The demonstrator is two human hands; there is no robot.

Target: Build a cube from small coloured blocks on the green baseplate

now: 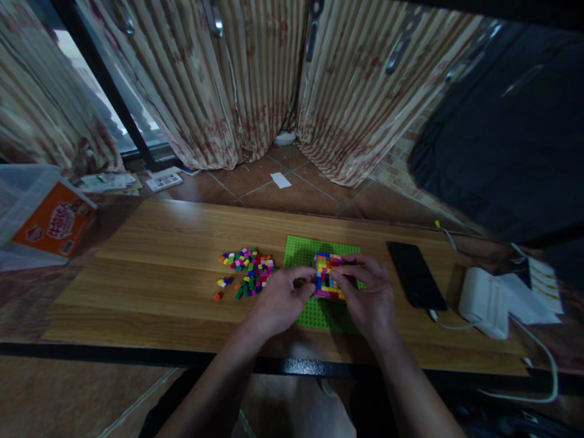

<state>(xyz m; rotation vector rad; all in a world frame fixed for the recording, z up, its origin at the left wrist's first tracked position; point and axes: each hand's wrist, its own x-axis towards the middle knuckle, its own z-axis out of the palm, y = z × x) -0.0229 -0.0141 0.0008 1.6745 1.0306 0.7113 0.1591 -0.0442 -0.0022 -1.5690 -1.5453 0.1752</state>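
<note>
Things counted at one wooden table (159,261)

One left hand (283,298) and one right hand (371,293) are seen, so two in all. One green board (312,314), one block build (325,281), one black phone (416,274) and one white box (483,301) are found. One clear tub (22,188) with one orange label (57,222) is spotted nearby. The loose blocks (250,263) (dozens of them) are too many to be counted one by one.

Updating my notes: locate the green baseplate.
In the head view, the green baseplate lies on the wooden table, just right of centre, under the multicoloured brick block, between the loose bricks on its left and the black phone on its right.
</note>
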